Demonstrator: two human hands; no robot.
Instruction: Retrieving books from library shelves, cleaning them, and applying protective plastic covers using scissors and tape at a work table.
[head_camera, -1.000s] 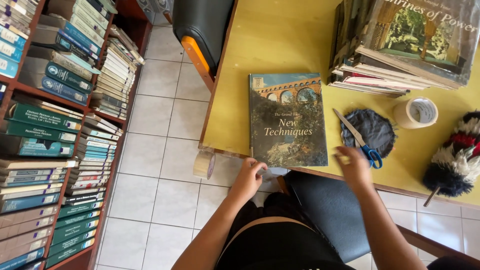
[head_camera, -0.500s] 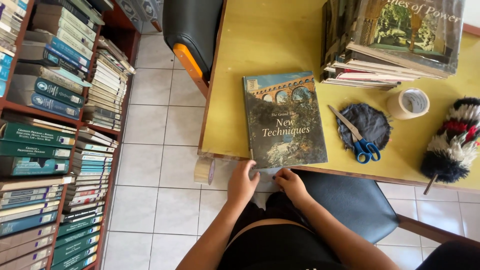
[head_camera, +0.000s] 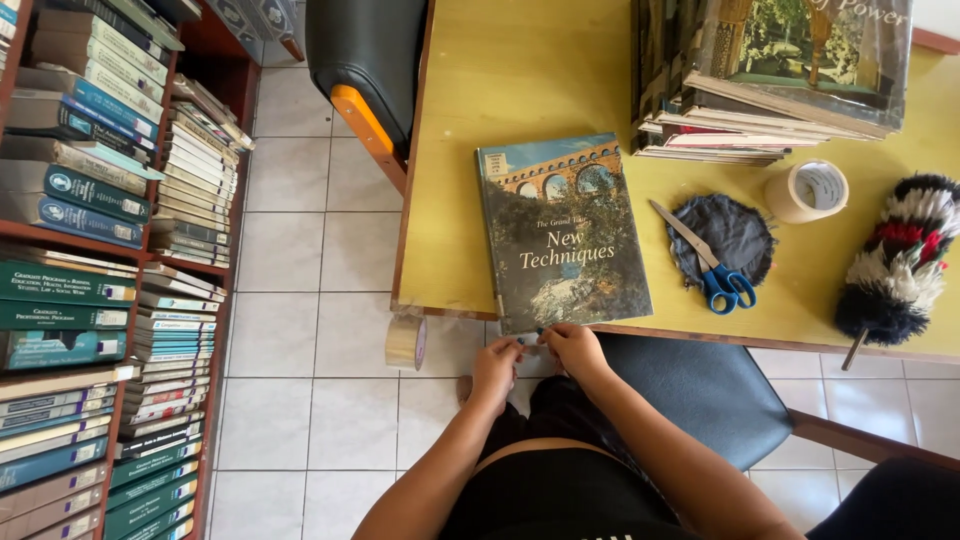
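Our fingers (head_camera: 535, 343) meet just below the near edge of the yellow surface (head_camera: 470, 200), both hands drawn close together at the bottom edge of the book (head_camera: 562, 235). The left hand (head_camera: 497, 368) and the right hand (head_camera: 573, 350) are curled, fingertips pinched inward toward each other on something small and pale between them; it looks like a strip of clear tape, though it is too small for us to say for sure. Neither hand is spread open, and neither grips the book itself; the fingertips sit right at its lower edge, touching or nearly touching it.

The book lies flat, directly ahead of our fingers, its long axis running away from us across the surface, slightly tilted, spine on the left. Its near corner hangs at the rim of the surface. The right hand is a shade nearer the book's lower edge than the left.

Farther out, a roll of clear tape (head_camera: 406, 341) hangs off the edge of the surface to the left of our left hand. To the right of the book lie blue-handled scissors (head_camera: 712, 265) on a dark round cloth (head_camera: 735, 232), then a roll of pale tape (head_camera: 808, 190) and a striped duster (head_camera: 897, 262). A stack of books (head_camera: 770, 80) stands at the far side. Below us is the dark chair seat (head_camera: 700, 390), and a bookshelf (head_camera: 90, 270) fills the left.
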